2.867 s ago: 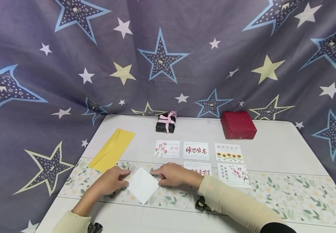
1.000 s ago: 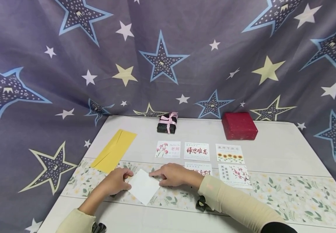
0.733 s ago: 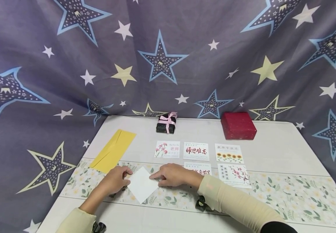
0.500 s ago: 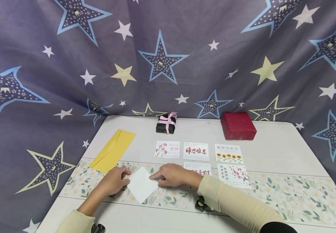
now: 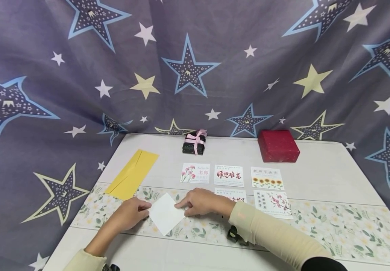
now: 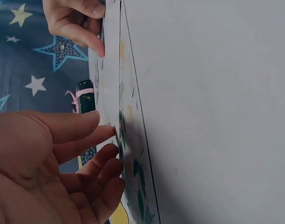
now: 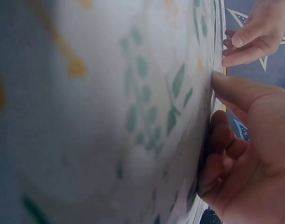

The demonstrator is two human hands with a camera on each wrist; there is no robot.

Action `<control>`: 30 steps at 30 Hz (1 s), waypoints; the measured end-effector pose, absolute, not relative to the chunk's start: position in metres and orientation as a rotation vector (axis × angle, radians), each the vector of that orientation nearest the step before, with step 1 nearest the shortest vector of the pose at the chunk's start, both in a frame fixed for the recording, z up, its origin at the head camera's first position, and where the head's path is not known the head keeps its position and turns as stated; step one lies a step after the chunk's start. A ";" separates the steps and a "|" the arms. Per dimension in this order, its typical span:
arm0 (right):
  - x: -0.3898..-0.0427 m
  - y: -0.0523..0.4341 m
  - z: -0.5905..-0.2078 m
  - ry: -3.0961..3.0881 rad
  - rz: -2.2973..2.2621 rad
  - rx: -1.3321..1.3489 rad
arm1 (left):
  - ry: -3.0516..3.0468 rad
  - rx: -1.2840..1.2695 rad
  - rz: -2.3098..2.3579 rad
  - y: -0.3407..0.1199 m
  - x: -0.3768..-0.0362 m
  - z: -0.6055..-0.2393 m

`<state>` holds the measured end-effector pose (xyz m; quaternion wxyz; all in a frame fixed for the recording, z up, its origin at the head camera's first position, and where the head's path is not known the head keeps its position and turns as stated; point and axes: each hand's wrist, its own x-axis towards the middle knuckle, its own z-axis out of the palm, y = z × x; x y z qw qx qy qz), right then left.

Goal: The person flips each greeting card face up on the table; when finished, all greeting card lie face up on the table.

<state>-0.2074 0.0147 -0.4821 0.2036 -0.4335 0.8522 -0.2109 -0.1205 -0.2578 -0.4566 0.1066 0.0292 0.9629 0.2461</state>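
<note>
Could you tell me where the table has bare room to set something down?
Bare table lies right of the red box, and between the yellow envelope and the black gift box. It is crowded around the printed cards and the white card.

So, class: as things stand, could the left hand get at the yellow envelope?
Probably yes. The left hand rests at the white card, and the envelope lies flat just beyond it on the same side, with nothing visible between them.
</note>
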 end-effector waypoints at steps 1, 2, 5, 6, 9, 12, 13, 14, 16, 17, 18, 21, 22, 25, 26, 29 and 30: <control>-0.207 0.015 -0.483 2.377 -0.588 -1.211 | 2.823 0.074 0.744 -0.258 -0.121 -0.457; -0.207 0.015 -0.483 2.375 -0.591 -1.214 | 2.809 0.059 0.768 -0.258 -0.122 -0.457; -0.207 0.016 -0.485 2.372 -0.595 -1.222 | 2.767 0.017 0.830 -0.258 -0.125 -0.459; -0.207 0.016 -0.485 2.371 -0.595 -1.222 | 2.758 0.003 0.841 -0.258 -0.126 -0.459; -0.206 0.016 -0.484 2.376 -0.593 -1.218 | 2.728 -0.042 0.874 -0.257 -0.129 -0.459; -0.206 0.015 -0.482 2.380 -0.591 -1.214 | 2.710 -0.094 0.904 -0.255 -0.131 -0.457; -0.206 0.015 -0.481 2.379 -0.594 -1.212 | 2.703 -0.107 0.912 -0.255 -0.132 -0.456; -0.206 0.015 -0.481 2.380 -0.594 -1.210 | 2.699 -0.118 0.915 -0.254 -0.133 -0.455; -0.206 0.014 -0.480 2.378 -0.596 -1.209 | 2.694 -0.142 0.907 -0.253 -0.134 -0.453; -0.206 0.014 -0.480 2.378 -0.596 -1.209 | 2.692 -0.154 0.898 -0.253 -0.134 -0.452; -0.206 0.014 -0.480 2.378 -0.598 -1.207 | 2.687 -0.166 0.892 -0.253 -0.134 -0.451; -0.206 0.014 -0.479 2.377 -0.600 -1.203 | 2.679 -0.179 0.889 -0.253 -0.136 -0.450; -0.206 0.014 -0.479 2.380 -0.598 -1.202 | 2.682 -0.173 0.886 -0.253 -0.136 -0.449; -0.207 0.015 -0.480 2.378 -0.595 -1.199 | 2.680 -0.137 0.886 -0.255 -0.139 -0.449; -0.208 0.015 -0.480 2.377 -0.592 -1.202 | 2.681 -0.119 0.885 -0.256 -0.140 -0.449; -0.210 0.017 -0.480 2.364 -0.586 -1.215 | 2.663 -0.088 0.899 -0.257 -0.144 -0.450; -0.211 0.017 -0.481 2.355 -0.589 -1.224 | 2.653 -0.087 0.914 -0.257 -0.144 -0.450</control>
